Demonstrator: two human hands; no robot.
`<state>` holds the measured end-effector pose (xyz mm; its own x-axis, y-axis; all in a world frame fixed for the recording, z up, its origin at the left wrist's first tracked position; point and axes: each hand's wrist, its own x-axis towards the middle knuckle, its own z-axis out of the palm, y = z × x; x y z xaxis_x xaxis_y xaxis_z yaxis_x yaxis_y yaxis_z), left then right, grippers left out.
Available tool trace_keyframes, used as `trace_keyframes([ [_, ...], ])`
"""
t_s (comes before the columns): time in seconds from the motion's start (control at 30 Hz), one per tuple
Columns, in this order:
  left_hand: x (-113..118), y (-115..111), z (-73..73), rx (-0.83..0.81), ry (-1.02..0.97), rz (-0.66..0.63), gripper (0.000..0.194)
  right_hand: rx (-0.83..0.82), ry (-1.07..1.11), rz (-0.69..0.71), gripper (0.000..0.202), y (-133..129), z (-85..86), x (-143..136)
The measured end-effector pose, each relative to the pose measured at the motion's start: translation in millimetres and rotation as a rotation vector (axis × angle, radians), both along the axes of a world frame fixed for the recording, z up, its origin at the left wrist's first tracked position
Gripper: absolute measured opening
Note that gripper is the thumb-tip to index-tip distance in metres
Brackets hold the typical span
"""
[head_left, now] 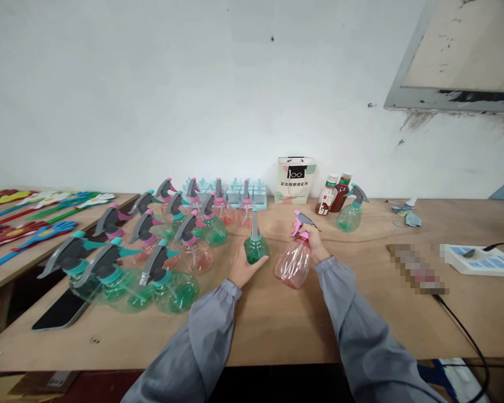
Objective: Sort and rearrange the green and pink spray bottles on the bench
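My left hand (242,267) is wrapped round the body of a green spray bottle (255,246) with a grey head, which stands upright on the table. In my right hand (312,242) is a pink spray bottle (292,265), gripped at its neck just under the grey and pink trigger head. This bottle tilts, its base toward me and to the left. Several more spray bottles crowd the table left of my hands, among them a pink one (198,256) and a green one (177,292). A single green spray bottle (349,217) stands behind my right hand.
Light blue moulds (247,195) and a paper bag (294,182) line the wall, with two sauce bottles (326,197) beside them. A phone (61,308) lies at left, a power strip (485,262) at right. Colourful hand-shaped sticks (59,230) cover the left table.
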<state>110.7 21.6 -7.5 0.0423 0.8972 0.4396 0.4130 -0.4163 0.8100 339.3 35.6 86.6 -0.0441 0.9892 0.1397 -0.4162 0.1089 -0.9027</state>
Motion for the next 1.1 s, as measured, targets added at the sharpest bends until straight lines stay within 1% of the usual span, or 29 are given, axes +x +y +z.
trace_keyframes([
  [0.07,0,1,-1.0,0.009,-0.011,-0.002,0.076,-0.027,-0.018,0.023,0.011,-2,1.9,0],
  [0.23,0,1,-1.2,0.014,-0.013,0.005,0.077,-0.094,-0.053,0.065,0.023,-9,6.3,-2],
  [0.43,-1,1,-0.6,0.004,-0.001,0.012,0.078,-0.148,-0.070,0.022,0.014,-14,8.7,-10],
  [0.6,-1,1,-0.9,0.016,-0.019,0.003,0.078,-0.171,-0.108,0.102,0.023,-22,14.5,-13],
  [0.63,-1,1,-0.7,0.013,-0.020,-0.001,0.077,-0.168,-0.114,0.090,0.023,-22,14.8,-13],
  [0.8,-1,1,0.2,-0.004,-0.026,-0.021,0.076,-0.163,-0.093,-0.093,0.012,-20,11.7,-10],
  [0.9,-1,2,-0.2,-0.001,-0.031,-0.012,0.078,-0.165,-0.111,-0.137,0.014,-22,12.2,-1],
  [0.97,-1,2,-0.7,-0.008,-0.035,0.003,0.080,-0.132,-0.160,-0.159,0.023,-27,14.1,11],
  [1.03,-1,2,-1.1,-0.017,-0.036,0.008,0.080,-0.062,-0.265,-0.140,0.036,-33,16.0,29],
  [1.1,0,2,-1.1,-0.013,-0.032,0.005,0.080,0.013,-0.410,-0.141,0.046,-38,17.2,53],
])
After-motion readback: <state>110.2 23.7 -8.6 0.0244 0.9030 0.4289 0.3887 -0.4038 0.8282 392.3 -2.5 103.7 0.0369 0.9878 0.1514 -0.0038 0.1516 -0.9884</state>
